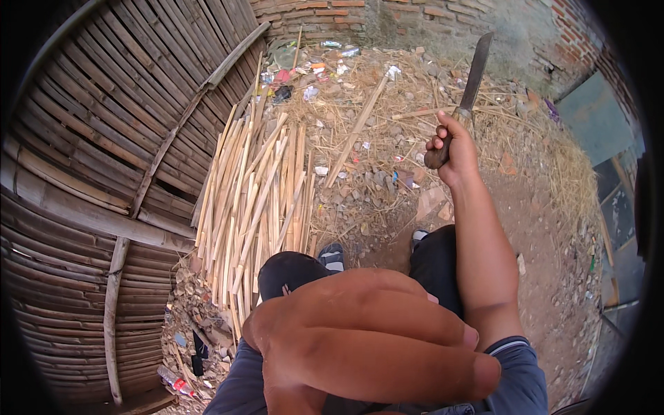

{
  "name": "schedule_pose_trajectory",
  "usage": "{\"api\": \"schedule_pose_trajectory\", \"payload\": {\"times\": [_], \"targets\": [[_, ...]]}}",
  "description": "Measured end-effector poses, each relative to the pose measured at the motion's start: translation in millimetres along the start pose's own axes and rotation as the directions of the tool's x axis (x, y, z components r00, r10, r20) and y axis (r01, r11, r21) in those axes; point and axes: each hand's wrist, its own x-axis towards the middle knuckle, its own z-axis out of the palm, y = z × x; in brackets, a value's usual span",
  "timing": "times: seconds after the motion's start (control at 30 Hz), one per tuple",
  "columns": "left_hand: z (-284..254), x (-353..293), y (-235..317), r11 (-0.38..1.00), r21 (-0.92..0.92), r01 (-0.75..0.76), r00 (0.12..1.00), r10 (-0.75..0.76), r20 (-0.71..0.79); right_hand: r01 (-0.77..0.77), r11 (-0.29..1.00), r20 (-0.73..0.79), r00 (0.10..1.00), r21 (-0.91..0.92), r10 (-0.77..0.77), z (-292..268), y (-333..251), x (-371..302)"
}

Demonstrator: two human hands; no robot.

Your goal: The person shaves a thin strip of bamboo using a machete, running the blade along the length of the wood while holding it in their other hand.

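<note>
Nearby, the left hand (366, 332) is hanging across the view, fingers loosely extended, holding nothing visible. Bamboo strips (242, 200) are lying left, the slatted wall (104, 111) limiting room; bare dirt (536, 235) is offering more at right. Farther out, the right hand (457, 151) is tightly gripping a machete (476, 79), seemingly readying it; moving it is probably demanding clearance before the far wall (456, 38).

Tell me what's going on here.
A person's right grip holds a machete by its handle, out ahead on the right, blade up and clear of the strips. The left grip is close to the camera, fingers toward the right; its palm side is hidden, so I can't tell whether it holds anything. The strips lie in a loose pile on the left, near a slatted wall.
</note>
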Motion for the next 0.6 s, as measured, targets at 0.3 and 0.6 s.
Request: {"api": "schedule_pose_trajectory", "payload": {"times": [0.3, 0.6], "targets": [[2, -1, -13, 0.978, 0.192, -0.083, 0.997, 0.081, 0.016, 0.041, 0.999, 0.035, 0.999, -0.012, -0.041, -8, -8, 0], [-22, 2, -8, 0.9, 0.403, -0.167, 0.94, 0.022, 0.34, 0.065, 0.997, 0.047, 0.997, -0.046, -0.063, -14, -15, -1]]}}
